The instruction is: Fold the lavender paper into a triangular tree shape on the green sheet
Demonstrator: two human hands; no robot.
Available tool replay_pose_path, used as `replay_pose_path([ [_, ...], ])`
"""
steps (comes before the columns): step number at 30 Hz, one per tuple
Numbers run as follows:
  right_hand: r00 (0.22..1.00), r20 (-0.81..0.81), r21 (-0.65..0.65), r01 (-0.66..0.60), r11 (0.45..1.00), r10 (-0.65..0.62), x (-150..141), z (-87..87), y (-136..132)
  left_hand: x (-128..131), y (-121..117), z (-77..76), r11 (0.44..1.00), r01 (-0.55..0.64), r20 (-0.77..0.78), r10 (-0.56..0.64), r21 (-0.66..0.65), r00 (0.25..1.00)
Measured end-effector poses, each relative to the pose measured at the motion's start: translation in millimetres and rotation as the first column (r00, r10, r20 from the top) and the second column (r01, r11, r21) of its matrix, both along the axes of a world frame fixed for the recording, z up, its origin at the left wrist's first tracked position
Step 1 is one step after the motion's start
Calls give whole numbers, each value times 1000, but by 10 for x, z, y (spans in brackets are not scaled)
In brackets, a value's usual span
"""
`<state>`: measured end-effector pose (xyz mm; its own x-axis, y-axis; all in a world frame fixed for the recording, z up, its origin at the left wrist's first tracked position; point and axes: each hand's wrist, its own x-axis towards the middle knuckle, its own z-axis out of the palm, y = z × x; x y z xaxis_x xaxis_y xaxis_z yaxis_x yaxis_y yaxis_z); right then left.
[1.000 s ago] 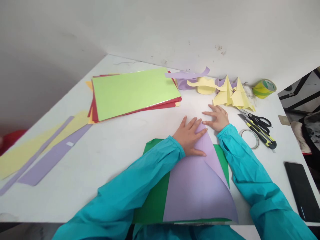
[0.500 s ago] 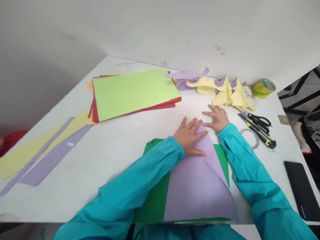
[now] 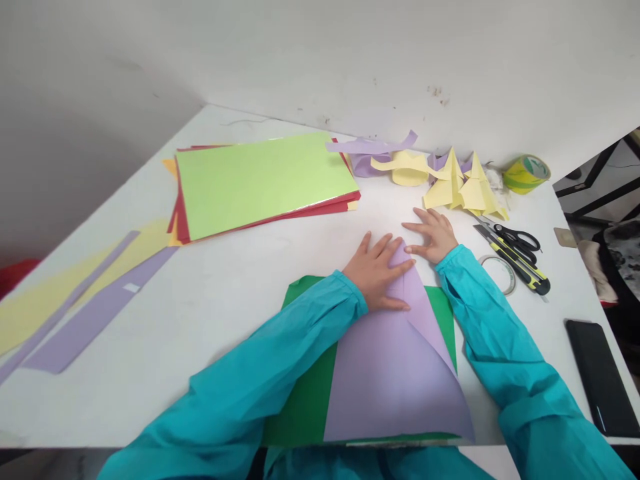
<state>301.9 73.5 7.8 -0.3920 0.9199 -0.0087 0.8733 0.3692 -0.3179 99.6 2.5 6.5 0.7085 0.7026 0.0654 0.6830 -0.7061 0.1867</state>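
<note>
A purple sheet of paper (image 3: pixel 395 380) lies folded to a narrow tip at its far end, with a curved loose flap on its right side. Beneath it is a green sheet (image 3: pixel 305 400), showing on both sides. My left hand (image 3: pixel 377 272) presses on the upper part of the purple paper, palm down and fingers spread. By the tip, my right hand (image 3: pixel 433 235) is spread too, its thumb close to the tip; whether it touches the paper I cannot tell.
A stack topped by a light green sheet (image 3: pixel 265 183) lies at the back. Yellow folded paper shapes (image 3: pixel 450 183) stand by the wall. To the right are a utility knife (image 3: pixel 515 260), scissors (image 3: pixel 520 240), tape rolls (image 3: pixel 527 175) and a black phone (image 3: pixel 603 377). Purple strips (image 3: pixel 100 317) lie left.
The view has shifted slightly, so everything sits a little further left. Both hands keep nearly the same place at the purple paper's tip.
</note>
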Motion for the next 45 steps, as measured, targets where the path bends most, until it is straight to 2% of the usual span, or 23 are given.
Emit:
replay_pose_path([
  [15, 1000, -11, 76, 20, 997, -20, -23, -63, 0, 4, 0, 2, 1000, 0, -12, -1, -5, 1000],
  [32, 996, 49, 113, 66, 991, -72, -111, -46, -24, 8, -7, 34, 1000, 0, -26, -1, -24, 1000],
  [39, 999, 18, 64, 46, 997, -47, -10, -74, 3, -14, 0, -33, 1000, 14, 1, -14, -14, 1000],
  [45, 998, 20, 97, -66, 993, 65, 106, -115, -7, -5, 10, -62, 1000, -6, -10, 6, 4, 1000],
])
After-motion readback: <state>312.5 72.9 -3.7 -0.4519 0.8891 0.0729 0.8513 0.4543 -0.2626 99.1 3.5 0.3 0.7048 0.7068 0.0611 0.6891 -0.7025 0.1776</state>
